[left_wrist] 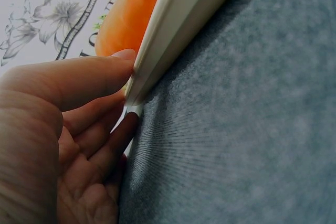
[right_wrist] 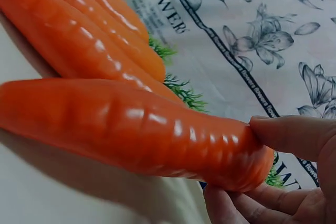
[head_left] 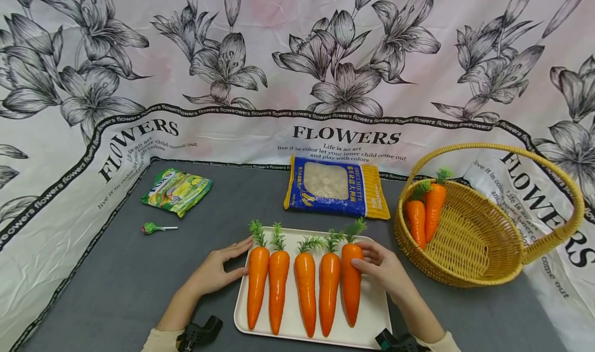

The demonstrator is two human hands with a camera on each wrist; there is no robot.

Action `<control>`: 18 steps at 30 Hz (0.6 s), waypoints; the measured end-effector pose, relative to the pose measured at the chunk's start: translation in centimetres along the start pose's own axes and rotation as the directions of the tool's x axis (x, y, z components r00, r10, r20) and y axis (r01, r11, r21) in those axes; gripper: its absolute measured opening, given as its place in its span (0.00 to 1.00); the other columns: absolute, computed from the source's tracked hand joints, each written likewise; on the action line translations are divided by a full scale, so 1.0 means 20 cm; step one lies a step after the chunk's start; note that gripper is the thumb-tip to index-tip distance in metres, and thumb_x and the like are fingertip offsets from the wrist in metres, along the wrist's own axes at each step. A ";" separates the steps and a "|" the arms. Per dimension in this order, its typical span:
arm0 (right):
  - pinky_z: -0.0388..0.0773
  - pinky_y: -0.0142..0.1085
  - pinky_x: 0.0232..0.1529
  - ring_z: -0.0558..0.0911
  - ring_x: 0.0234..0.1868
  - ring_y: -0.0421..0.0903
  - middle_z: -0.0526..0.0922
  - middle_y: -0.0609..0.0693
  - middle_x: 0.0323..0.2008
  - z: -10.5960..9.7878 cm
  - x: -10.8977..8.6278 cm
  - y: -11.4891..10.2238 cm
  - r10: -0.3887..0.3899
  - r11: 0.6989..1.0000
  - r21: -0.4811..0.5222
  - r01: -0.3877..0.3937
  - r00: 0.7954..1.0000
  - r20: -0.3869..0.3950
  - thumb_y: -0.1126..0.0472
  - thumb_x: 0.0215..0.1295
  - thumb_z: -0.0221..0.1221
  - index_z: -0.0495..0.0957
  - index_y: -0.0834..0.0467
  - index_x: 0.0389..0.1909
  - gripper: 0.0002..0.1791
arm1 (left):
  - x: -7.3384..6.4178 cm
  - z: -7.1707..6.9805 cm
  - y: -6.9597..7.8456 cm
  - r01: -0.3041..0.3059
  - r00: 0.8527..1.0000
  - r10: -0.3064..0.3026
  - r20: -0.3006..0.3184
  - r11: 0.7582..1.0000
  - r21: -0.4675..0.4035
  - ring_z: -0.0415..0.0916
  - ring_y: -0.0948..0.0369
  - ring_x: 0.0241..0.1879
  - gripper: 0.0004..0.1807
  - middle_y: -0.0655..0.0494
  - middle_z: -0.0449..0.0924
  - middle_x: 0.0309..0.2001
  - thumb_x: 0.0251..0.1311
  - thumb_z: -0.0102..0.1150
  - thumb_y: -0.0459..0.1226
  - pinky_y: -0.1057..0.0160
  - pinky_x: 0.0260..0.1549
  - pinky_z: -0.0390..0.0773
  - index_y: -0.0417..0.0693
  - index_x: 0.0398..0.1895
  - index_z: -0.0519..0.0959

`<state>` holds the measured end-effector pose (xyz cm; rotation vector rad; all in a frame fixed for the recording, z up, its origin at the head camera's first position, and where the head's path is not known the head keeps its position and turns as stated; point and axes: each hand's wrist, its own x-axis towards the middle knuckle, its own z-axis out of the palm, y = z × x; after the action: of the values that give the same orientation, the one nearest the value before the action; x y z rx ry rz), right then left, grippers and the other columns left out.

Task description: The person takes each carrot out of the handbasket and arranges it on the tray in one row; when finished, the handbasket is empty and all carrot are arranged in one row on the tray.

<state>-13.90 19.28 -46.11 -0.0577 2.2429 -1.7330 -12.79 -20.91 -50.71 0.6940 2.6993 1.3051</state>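
Observation:
Several orange carrots with green tops lie side by side on a white tray (head_left: 372, 316). My right hand (head_left: 386, 266) holds the upper end of the rightmost carrot (head_left: 351, 290) between thumb and fingers. The right wrist view shows the thumb on one side of this carrot (right_wrist: 131, 129) and fingertips on the other. My left hand (head_left: 216, 269) is at the tray's left edge, beside the leftmost carrot (head_left: 257, 285). In the left wrist view, its thumb tip touches the tray rim (left_wrist: 152, 51), and its other fingers are loosely extended near the tray's corner.
A yellow wicker basket (head_left: 492, 212) with two carrots (head_left: 434, 207) stands at the right. Behind the tray lies a blue and yellow pasta bag (head_left: 325, 184). At the left are a green packet (head_left: 178, 192) and a lollipop (head_left: 151, 228). A flower-printed cloth rises behind.

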 end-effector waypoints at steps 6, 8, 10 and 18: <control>0.80 0.32 0.40 0.82 0.41 0.44 0.80 0.61 0.45 0.02 0.01 0.01 0.015 0.999 -0.049 -0.014 1.000 0.018 0.59 0.61 0.63 0.71 0.67 0.57 0.26 | 0.00 0.00 0.01 -0.001 1.000 0.001 -0.001 1.000 0.001 0.62 0.50 0.68 0.31 0.59 0.64 0.69 0.59 0.62 0.46 0.40 0.62 0.62 0.54 0.67 0.69; 0.80 0.31 0.40 0.81 0.41 0.44 0.80 0.60 0.45 0.02 0.01 0.01 0.016 0.998 -0.065 -0.014 0.999 0.036 0.58 0.61 0.63 0.71 0.68 0.57 0.26 | 0.00 0.00 0.00 -0.001 1.000 0.001 -0.002 1.000 0.001 0.62 0.50 0.68 0.31 0.59 0.64 0.69 0.59 0.62 0.46 0.40 0.62 0.62 0.54 0.67 0.69; 0.79 0.31 0.40 0.81 0.41 0.44 0.80 0.60 0.45 0.02 0.00 0.01 0.018 0.997 -0.074 -0.014 0.998 0.060 0.58 0.61 0.63 0.71 0.69 0.57 0.27 | 0.00 0.00 0.00 -0.002 1.000 0.002 -0.003 1.000 0.004 0.62 0.51 0.68 0.31 0.59 0.64 0.69 0.59 0.62 0.46 0.40 0.62 0.62 0.54 0.67 0.69; 0.78 0.29 0.43 0.82 0.44 0.45 0.80 0.64 0.48 0.03 0.00 0.01 0.004 0.997 -0.080 0.010 0.986 0.166 0.58 0.61 0.62 0.70 0.73 0.57 0.29 | 0.00 0.00 0.01 0.002 1.000 -0.002 -0.003 1.000 0.000 0.61 0.51 0.68 0.31 0.59 0.64 0.69 0.59 0.62 0.46 0.40 0.62 0.62 0.53 0.67 0.69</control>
<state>-13.79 18.82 -46.46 -0.2153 2.1909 -1.5763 -12.75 -20.77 -50.56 0.6900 2.7018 1.3073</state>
